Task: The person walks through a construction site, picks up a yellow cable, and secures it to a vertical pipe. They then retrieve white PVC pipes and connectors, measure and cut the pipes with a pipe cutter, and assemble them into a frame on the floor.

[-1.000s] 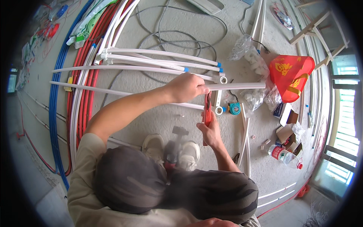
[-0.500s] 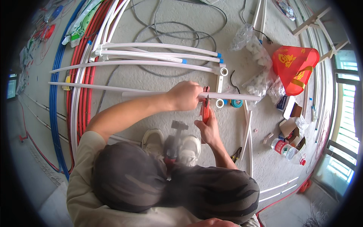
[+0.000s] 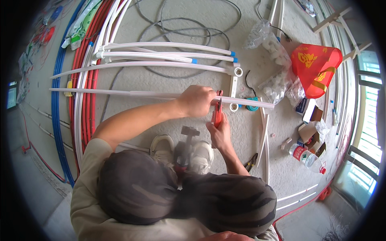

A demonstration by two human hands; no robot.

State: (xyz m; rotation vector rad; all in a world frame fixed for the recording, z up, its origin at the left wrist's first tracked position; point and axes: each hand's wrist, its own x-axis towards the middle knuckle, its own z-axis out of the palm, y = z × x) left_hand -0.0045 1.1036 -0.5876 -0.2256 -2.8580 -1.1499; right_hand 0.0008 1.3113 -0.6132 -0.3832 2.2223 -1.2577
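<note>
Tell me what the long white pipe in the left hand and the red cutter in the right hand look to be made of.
The white pipe looks like plastic tubing: matte, even white, bowing slightly along its length. The red cutter seems painted or plastic-coated, probably over metal; its blade is hidden at the pipe, so that part is a guess. The left hand grips the pipe, and the right hand holds the cutter.

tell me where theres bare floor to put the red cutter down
Bare concrete lies between the long white pipe and the forearm of the left hand, and right of the right hand up to the upright white pipe. It is crowded farther right, around the bags of fittings, cardboard boxes and bottle.
</note>
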